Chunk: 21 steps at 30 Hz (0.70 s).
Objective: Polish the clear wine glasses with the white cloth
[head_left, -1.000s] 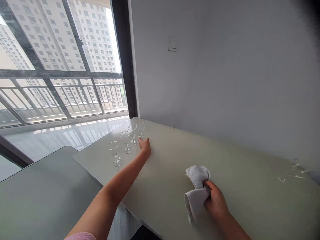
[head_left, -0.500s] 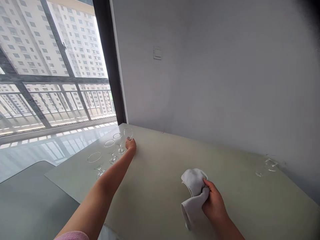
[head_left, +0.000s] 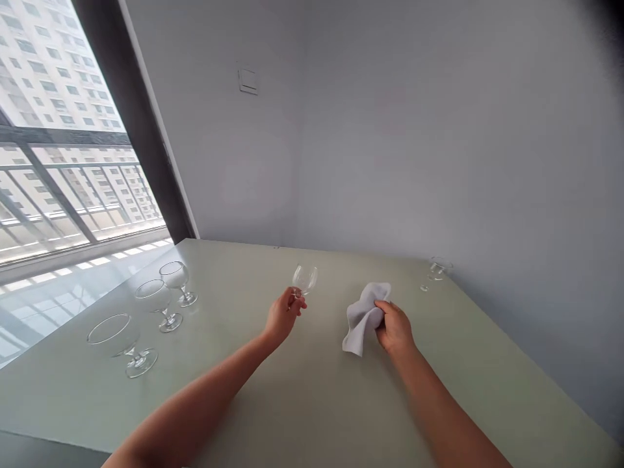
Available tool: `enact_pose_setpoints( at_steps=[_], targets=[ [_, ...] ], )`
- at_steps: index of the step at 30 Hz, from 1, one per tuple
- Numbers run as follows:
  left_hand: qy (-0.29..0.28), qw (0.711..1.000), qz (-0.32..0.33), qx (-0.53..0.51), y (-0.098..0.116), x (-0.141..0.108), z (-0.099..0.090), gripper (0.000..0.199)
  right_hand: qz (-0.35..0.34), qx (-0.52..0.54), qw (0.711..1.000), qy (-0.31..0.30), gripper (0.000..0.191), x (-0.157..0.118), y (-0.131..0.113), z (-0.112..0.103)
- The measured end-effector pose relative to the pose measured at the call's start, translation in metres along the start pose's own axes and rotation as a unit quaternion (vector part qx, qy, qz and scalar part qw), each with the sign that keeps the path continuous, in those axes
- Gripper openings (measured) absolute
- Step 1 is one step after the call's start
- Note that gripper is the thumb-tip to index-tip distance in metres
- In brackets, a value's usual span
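Stemmed glass (head_left: pixel 305 280) rises from the left hand (head_left: pixel 283 317), fingers curled around its stem above the pale tabletop (head_left: pixel 312 396); the right hand (head_left: pixel 394 328) grips a white towel (head_left: pixel 363 317) nearby, fingers closed.

Left forearm (head_left: pixel 192 406) and right forearm (head_left: pixel 441 406) bare and slim, tapering to narrow wrists; left hand (head_left: pixel 281 318) and right hand (head_left: pixel 394 328) bare too.

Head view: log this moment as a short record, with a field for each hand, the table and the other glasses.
Left hand: holds a clear stemmed glass, slightly tilted
Right hand: grips a crumpled white cloth
Table: pale green flat top
Other glasses: three clear stemmed goblets standing at left; one clear glass at the far right by the wall
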<state>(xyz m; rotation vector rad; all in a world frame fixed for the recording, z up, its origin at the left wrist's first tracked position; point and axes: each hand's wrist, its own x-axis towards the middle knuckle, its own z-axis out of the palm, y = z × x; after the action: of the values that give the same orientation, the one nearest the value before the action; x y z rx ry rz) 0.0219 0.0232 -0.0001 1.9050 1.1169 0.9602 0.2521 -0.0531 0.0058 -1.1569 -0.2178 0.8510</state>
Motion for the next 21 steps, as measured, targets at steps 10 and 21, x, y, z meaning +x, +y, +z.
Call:
enact_pose_setpoints(
  at_steps=[10,21],
  targets=[
    [0.091,0.943,0.193,0.255,-0.006,-0.016,-0.002,0.011,-0.260,-0.323,0.856,-0.310,0.036,-0.075,-0.015,0.041],
    [0.056,0.871,0.379,0.307,-0.002,-0.016,-0.011,0.019,-0.094,-0.321,0.830,-0.447,0.035,-0.081,-0.006,0.025]
  ],
)
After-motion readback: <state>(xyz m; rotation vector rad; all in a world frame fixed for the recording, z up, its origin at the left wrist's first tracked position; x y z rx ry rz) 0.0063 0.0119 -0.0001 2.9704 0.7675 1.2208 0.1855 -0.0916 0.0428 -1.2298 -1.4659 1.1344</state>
